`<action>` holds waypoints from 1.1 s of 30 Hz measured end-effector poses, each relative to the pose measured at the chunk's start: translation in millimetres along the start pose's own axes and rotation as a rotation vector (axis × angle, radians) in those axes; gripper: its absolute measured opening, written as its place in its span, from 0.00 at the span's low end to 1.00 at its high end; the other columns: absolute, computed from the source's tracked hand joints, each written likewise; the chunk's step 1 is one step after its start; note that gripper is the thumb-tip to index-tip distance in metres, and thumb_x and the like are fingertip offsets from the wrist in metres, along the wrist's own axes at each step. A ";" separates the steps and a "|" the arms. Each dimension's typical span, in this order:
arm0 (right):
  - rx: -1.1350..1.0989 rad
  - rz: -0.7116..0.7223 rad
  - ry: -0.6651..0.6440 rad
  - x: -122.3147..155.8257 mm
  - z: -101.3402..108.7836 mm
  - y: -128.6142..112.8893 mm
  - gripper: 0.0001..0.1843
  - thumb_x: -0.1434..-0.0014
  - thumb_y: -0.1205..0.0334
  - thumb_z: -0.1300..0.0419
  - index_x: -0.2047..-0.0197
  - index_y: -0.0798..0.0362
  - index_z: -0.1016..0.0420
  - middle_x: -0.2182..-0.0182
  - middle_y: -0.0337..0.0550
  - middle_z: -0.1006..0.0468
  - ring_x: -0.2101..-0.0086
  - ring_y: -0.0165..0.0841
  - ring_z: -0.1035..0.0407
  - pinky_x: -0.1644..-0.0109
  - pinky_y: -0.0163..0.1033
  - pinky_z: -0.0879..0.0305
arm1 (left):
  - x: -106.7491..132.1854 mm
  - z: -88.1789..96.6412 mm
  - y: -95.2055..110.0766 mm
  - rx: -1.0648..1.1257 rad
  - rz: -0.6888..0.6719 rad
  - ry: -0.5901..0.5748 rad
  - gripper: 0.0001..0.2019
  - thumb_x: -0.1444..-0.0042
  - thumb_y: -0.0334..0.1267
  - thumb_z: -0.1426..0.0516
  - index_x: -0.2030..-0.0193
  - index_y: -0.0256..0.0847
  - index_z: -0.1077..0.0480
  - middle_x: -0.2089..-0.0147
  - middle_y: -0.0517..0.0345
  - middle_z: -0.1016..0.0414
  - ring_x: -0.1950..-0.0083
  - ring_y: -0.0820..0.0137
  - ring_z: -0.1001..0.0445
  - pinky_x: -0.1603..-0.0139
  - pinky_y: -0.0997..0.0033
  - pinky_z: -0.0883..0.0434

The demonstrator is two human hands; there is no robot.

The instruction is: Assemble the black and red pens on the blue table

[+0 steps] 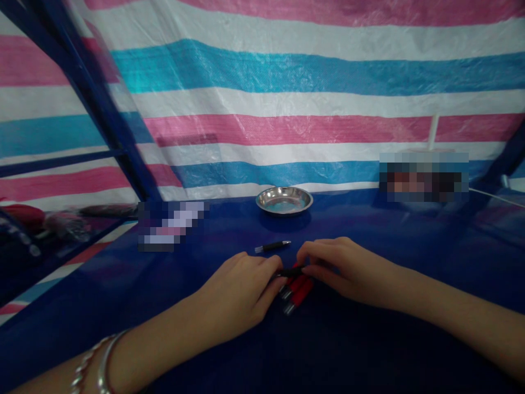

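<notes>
Between my two hands is a black pen [292,271], held just above the blue tabletop. My left hand [246,282] pinches its left end between thumb and fingers, and my right hand [342,268] grips its right end with the fingertips. Right below it, several red pens [298,295] with clear ends lie close together, partly covered by the black pen and my fingers. Another black pen [274,247] with a clear end and a silvery tip rests alone just beyond my hands.
A round, shallow metal dish [284,201] stands at the back of the blue table [221,219]. Blurred-out items lie at the back left and back right. Behind hangs a striped plastic sheet [287,71]; blue metal posts [98,109] rise at the left, near bagged things.
</notes>
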State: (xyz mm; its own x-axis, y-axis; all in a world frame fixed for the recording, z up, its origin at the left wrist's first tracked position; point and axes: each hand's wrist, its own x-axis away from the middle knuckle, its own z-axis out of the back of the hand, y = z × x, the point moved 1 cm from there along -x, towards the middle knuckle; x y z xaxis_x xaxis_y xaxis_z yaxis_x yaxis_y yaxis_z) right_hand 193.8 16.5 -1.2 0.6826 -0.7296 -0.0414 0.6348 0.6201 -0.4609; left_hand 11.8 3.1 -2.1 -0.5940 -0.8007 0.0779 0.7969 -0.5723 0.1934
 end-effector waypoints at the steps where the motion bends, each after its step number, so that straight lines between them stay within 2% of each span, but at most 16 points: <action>1: 0.000 -0.008 -0.007 0.0 0.1 -0.6 0.10 0.44 0.67 0.52 0.60 0.51 0.34 0.70 0.39 0.29 0.68 0.28 0.35 0.65 0.32 0.42 | 0.0 0.1 0.1 -0.001 -0.001 -0.002 0.12 0.43 0.39 0.57 0.63 0.41 0.35 0.68 0.59 0.31 0.68 0.73 0.33 0.69 0.74 0.39; 11: -0.023 -0.018 -0.043 1.5 2.4 -3.5 0.09 0.43 0.65 0.51 0.60 0.51 0.34 0.66 0.39 0.28 0.65 0.30 0.34 0.63 0.34 0.41 | -0.3 3.7 4.9 -0.040 0.000 -0.041 0.12 0.42 0.38 0.58 0.64 0.41 0.36 0.69 0.60 0.31 0.70 0.74 0.33 0.71 0.75 0.41; 21: -0.037 0.002 -0.077 1.1 3.8 -6.5 0.09 0.43 0.66 0.51 0.60 0.53 0.33 0.67 0.42 0.27 0.66 0.29 0.33 0.63 0.33 0.41 | 1.0 4.4 6.7 -0.028 -0.018 -0.052 0.11 0.42 0.37 0.58 0.63 0.40 0.37 0.67 0.58 0.31 0.67 0.72 0.32 0.67 0.74 0.38; 26: -0.008 -0.020 -0.063 -0.1 2.6 -5.4 0.09 0.43 0.64 0.50 0.61 0.54 0.32 0.66 0.42 0.28 0.65 0.30 0.34 0.63 0.34 0.42 | 0.5 3.8 6.0 -0.047 -0.032 -0.007 0.12 0.43 0.37 0.58 0.65 0.40 0.36 0.67 0.58 0.30 0.67 0.72 0.32 0.67 0.72 0.38; 33: -0.042 0.013 0.009 -2.7 2.2 -0.1 0.10 0.42 0.63 0.52 0.61 0.54 0.32 0.65 0.41 0.28 0.66 0.29 0.34 0.64 0.32 0.43 | 0.5 3.9 4.0 -0.048 -0.010 0.170 0.12 0.42 0.36 0.60 0.63 0.40 0.37 0.67 0.59 0.29 0.68 0.70 0.31 0.67 0.70 0.37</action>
State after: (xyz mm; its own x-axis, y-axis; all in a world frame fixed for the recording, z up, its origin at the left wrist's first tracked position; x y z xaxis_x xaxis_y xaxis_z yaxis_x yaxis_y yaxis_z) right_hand 192.7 19.1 0.9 0.6874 -0.7242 -0.0555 0.6101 0.6171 -0.4969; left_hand 14.3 1.0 2.5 -0.5779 -0.8110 -0.0914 0.7978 -0.5850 0.1460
